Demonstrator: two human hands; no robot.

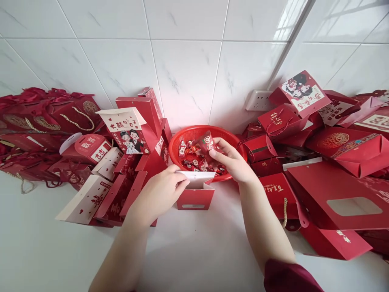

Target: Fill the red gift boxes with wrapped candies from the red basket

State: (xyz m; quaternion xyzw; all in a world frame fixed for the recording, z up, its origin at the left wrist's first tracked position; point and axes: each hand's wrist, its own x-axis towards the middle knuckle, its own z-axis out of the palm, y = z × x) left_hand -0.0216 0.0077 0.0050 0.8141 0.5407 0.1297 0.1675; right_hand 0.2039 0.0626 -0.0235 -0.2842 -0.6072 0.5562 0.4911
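Note:
An open red gift box [195,200] with a white inner flap stands upright on the white surface, close in front of a red plastic basket [174,151]. My left hand [161,190] pinches the left edge of the box's flap between thumb and fingers. Over the basket, my right hand [230,159] grips a dark red wrapped candy packet [208,142], tilted, just behind the box's opening. Wrapped candies [194,163] in red wrappers lie in the basket, partly hidden by the packet, the box flap and my right hand.
Several open red boxes [112,202] stand to the left, with handled gift bags [60,115] beyond them. On the right is a heap of red boxes [334,194]. A white socket [258,100] sits on the tiled wall [188,73] behind.

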